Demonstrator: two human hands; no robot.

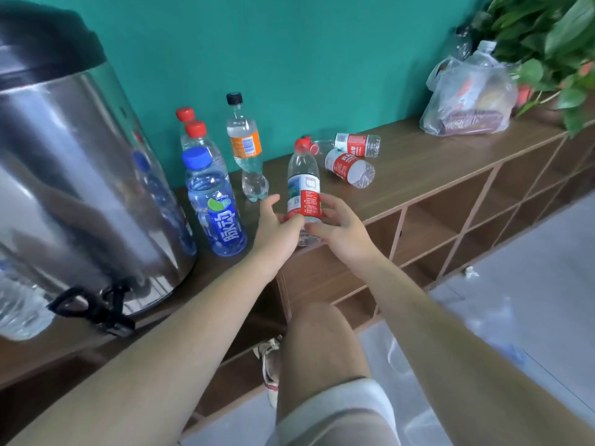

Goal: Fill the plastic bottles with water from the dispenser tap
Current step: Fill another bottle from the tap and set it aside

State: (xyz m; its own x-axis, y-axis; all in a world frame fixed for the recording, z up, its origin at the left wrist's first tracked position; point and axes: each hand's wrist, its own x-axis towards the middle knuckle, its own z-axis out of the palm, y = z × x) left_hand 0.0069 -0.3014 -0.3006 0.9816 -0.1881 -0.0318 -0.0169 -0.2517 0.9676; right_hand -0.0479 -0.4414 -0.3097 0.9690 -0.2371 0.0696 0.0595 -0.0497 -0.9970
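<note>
At shelf edge: right grip holds red-label bottle, base hidden; left grip loose, thumb touching.

A teal wall runs behind a long wood-brown table. Under the tabletop the front is divided into open square compartments, stacked in rows. Towards the far right end a translucent plastic bag sits on the table, bulging, with something reddish-brown lying in the bottom. Just beside it a leafy green plant spills over the table's end. The floor is pale and glossy, and a small crumpled white scrap lies on it near the foot of the compartments.
</note>
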